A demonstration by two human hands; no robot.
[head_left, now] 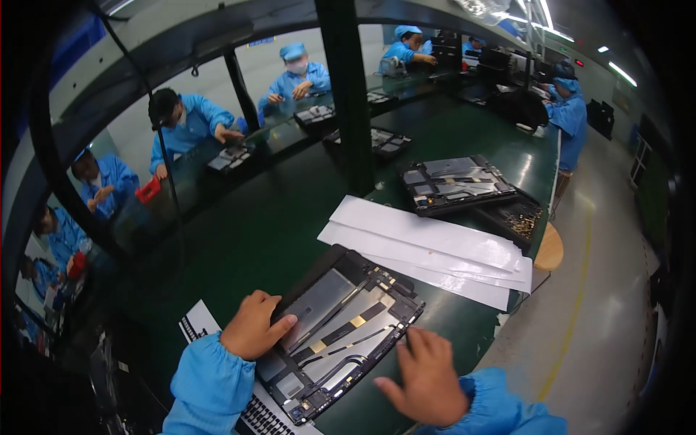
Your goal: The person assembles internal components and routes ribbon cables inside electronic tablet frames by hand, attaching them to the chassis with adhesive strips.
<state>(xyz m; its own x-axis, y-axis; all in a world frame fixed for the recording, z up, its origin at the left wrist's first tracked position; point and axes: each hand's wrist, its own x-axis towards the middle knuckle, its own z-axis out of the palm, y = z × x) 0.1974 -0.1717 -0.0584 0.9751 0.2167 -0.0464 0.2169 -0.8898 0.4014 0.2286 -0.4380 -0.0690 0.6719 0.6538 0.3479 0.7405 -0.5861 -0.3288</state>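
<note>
A shallow black tray (523, 217) at the far right of the dark green worktop (275, 217) holds many small brass-coloured parts, too small to tell apart; just to its left and overlapping it lies a second opened flat device with grey panels inside a black frame (457, 185). Between that device and the near edge, a stack of long white paper-like strips (435, 246) lies slantwise. On the near part of the worktop rests the opened flat black device with a large grey metal panel, thin black cables and yellow tape patches (341, 330), tilted diagonally, with its near end lying over a white printed sheet with black bars (196, 322). The room is a long factory line under ceiling strip lights, with several people in blue coats and caps seated on the far side behind a dark upright post (348, 94), and a pale floor with a yellow line on the right. The left hand (254, 326) lies curled on the device's left edge, fingers bent and pressing the grey panel, gripping nothing separate. The right hand (428, 373) lies flat and spread, palm down, fingertips touching the device's right edge, holding nothing.
</note>
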